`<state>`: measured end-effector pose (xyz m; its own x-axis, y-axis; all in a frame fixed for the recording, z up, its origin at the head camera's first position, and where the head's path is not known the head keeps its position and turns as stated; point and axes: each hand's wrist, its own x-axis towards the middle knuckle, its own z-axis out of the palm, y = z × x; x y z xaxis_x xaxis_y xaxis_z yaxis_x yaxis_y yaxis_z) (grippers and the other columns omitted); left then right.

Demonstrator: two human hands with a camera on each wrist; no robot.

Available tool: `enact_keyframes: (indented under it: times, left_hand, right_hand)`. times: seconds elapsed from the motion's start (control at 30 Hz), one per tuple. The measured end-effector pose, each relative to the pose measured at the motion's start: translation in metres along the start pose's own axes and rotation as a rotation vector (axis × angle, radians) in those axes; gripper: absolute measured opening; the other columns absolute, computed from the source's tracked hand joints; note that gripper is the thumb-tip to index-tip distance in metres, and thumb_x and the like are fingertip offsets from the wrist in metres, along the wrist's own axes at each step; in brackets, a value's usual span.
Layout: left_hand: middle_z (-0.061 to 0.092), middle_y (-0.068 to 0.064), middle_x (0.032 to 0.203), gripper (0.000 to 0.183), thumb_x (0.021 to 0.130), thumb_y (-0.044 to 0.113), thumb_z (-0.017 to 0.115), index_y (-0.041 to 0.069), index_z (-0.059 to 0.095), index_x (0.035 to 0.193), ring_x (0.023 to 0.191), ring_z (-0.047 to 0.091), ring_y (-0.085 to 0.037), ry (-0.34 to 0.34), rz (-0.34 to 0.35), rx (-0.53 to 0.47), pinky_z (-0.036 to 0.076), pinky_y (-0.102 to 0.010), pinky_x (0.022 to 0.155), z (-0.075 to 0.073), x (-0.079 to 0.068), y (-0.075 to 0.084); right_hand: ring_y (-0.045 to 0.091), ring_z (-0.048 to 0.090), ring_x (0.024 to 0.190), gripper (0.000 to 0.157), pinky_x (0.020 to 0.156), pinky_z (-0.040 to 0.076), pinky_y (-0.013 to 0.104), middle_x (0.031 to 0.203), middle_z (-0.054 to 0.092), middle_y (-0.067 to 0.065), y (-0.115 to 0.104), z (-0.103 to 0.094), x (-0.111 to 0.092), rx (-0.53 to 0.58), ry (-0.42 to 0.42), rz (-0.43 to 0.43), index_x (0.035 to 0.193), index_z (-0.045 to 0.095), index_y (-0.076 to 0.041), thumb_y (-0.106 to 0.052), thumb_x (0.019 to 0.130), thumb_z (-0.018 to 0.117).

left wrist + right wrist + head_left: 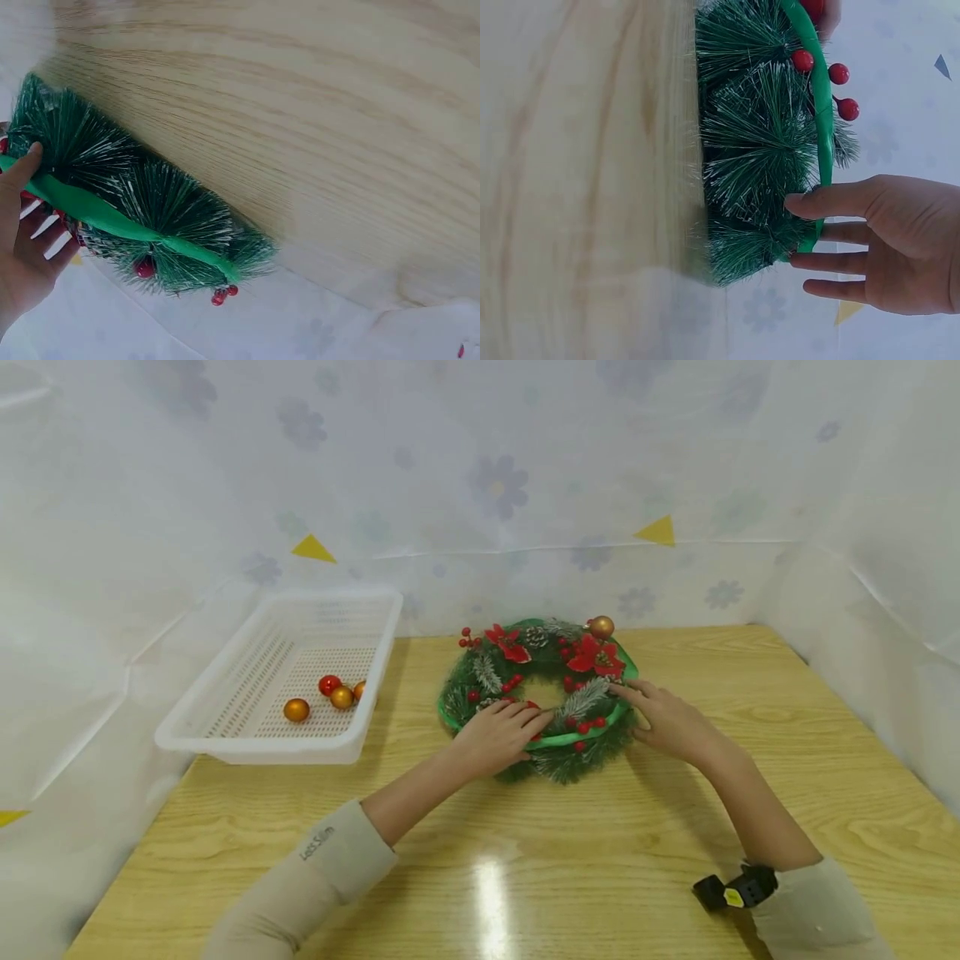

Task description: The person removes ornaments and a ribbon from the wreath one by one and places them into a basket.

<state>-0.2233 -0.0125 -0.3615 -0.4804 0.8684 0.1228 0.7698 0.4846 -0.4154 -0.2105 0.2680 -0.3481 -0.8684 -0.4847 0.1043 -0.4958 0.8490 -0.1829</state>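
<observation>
A Christmas wreath [566, 764] of green bristly sprigs lies on the table, dressed with red flowers, berries, pine cones and one gold ball. Round its outer side runs a green ribbon [105, 217]. My left hand [498, 739] grips the near left part of the wreath; its thumb presses by the ribbon and the fingers reach over the top. At the right side, my right hand [675, 722] holds the rim. In the right wrist view, its thumb and fingers [829, 261] lie on either side of the ribbon [823, 112], the fingers fairly straight. Some left fingertips are hidden among the decorations.
A white perforated plastic basket [187, 731] stands left of the wreath, holding a red ball [329, 685] and several gold balls [296, 710]. The wooden table [465, 877] meets a flower-patterned sheet [420, 468] at the back and sides.
</observation>
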Motion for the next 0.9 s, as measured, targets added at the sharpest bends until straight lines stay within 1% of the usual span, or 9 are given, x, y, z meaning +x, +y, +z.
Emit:
enact_keyframes:
  times: [0.07,0.2,0.37,0.43,0.57,0.7,0.73,0.8,0.9]
  left_hand:
    - [0.048,-0.003,0.131,0.071,0.086,0.047,0.059,0.010,0.035,0.141,0.117,0.047,-0.018,0.001,0.020,0.003,0.039,-0.031,0.096,0.001,-0.002,-0.003]
    - [0.045,-0.004,0.135,0.069,0.088,0.045,0.056,0.011,0.032,0.143,0.119,0.045,-0.019,-0.019,0.050,0.011,0.037,-0.031,0.097,0.004,-0.006,-0.011]
    - [0.042,-0.005,0.138,0.068,0.089,0.042,0.057,0.011,0.032,0.143,0.123,0.042,-0.020,-0.021,0.091,-0.005,0.035,-0.032,0.099,0.008,-0.012,-0.021]
    - [0.041,-0.005,0.139,0.068,0.089,0.041,0.057,0.010,0.031,0.144,0.125,0.039,-0.020,-0.021,0.109,0.000,0.033,-0.032,0.101,0.010,-0.015,-0.025]
    - [0.041,-0.005,0.139,0.065,0.091,0.039,0.055,0.009,0.031,0.143,0.127,0.036,-0.020,-0.001,0.144,0.032,0.028,-0.033,0.104,0.016,-0.019,-0.035]
    - [0.041,-0.006,0.139,0.062,0.092,0.037,0.054,0.009,0.032,0.143,0.128,0.035,-0.021,0.019,0.165,0.037,0.026,-0.034,0.105,0.021,-0.023,-0.043]
    - [0.041,-0.007,0.139,0.062,0.092,0.036,0.055,0.009,0.032,0.143,0.128,0.035,-0.022,0.018,0.167,0.032,0.026,-0.035,0.106,0.022,-0.024,-0.045]
    - [0.040,-0.007,0.140,0.063,0.092,0.035,0.056,0.008,0.032,0.143,0.129,0.034,-0.022,0.010,0.171,0.014,0.025,-0.035,0.106,0.023,-0.025,-0.049]
    - [0.037,-0.009,0.141,0.066,0.091,0.037,0.056,0.007,0.030,0.144,0.130,0.032,-0.024,-0.023,0.170,-0.052,0.023,-0.036,0.107,0.021,-0.025,-0.053]
  right_hand:
    - [0.050,0.041,0.111,0.069,0.075,0.046,0.056,0.133,0.034,0.030,-0.002,-0.001,-0.001,-0.003,-0.011,0.005,0.138,0.036,0.000,-0.001,0.078,0.070]
    - [0.050,0.042,0.110,0.070,0.075,0.046,0.055,0.133,0.035,0.030,-0.008,-0.002,-0.002,-0.010,-0.033,0.013,0.139,0.035,-0.001,-0.003,0.078,0.070]
    - [0.049,0.046,0.106,0.070,0.075,0.046,0.055,0.130,0.037,0.030,-0.018,-0.004,-0.004,-0.054,-0.057,0.018,0.139,0.035,-0.002,-0.005,0.079,0.071]
    - [0.048,0.047,0.104,0.070,0.073,0.046,0.054,0.130,0.037,0.031,-0.023,-0.005,-0.005,-0.070,-0.067,0.028,0.139,0.036,-0.002,-0.007,0.079,0.071]
    - [0.049,0.048,0.103,0.071,0.069,0.048,0.053,0.130,0.039,0.030,-0.034,-0.005,-0.007,-0.096,-0.081,0.061,0.139,0.037,-0.003,-0.012,0.079,0.073]
    - [0.048,0.048,0.103,0.073,0.060,0.049,0.045,0.130,0.040,0.029,-0.041,-0.003,-0.008,-0.139,-0.091,0.081,0.140,0.037,-0.005,-0.016,0.078,0.074]
    - [0.048,0.048,0.103,0.073,0.058,0.049,0.043,0.130,0.040,0.028,-0.042,-0.003,-0.007,-0.147,-0.090,0.078,0.140,0.037,-0.005,-0.017,0.078,0.074]
    - [0.048,0.048,0.104,0.074,0.058,0.049,0.044,0.131,0.040,0.028,-0.042,-0.003,-0.006,-0.146,-0.080,0.066,0.140,0.036,-0.005,-0.017,0.078,0.074]
    - [0.049,0.047,0.105,0.074,0.066,0.049,0.051,0.131,0.040,0.027,-0.040,-0.006,-0.004,-0.127,-0.053,0.055,0.141,0.035,-0.005,-0.015,0.078,0.074]
